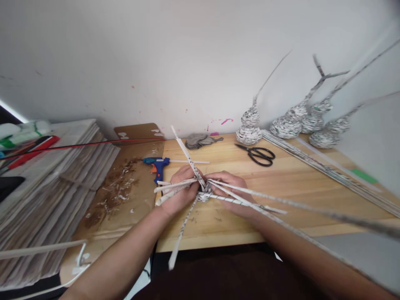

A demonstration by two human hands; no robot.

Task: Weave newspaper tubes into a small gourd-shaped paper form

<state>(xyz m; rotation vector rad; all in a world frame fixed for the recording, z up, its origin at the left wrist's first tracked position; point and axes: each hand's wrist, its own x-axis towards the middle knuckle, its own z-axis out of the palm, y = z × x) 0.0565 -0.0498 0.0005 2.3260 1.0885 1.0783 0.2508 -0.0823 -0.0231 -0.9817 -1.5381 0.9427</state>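
A small woven piece of rolled newspaper tubes is between my two hands, low over the wooden table's front part. Paper tubes stick out of it on all sides; one rises up and away, and long ones run off to the lower right. My left hand is closed round the left side of the weaving, with several tube ends lying across it. On the other side my right hand has its fingers closed at the weaving's right edge. The fingertips of both hands are partly hidden by tubes.
A blue glue gun lies left of my hands, black scissors at the back right. Woven gourd shapes stand along the wall beside long paper tubes. A grey cloth lies behind; stacked newspapers fill the left.
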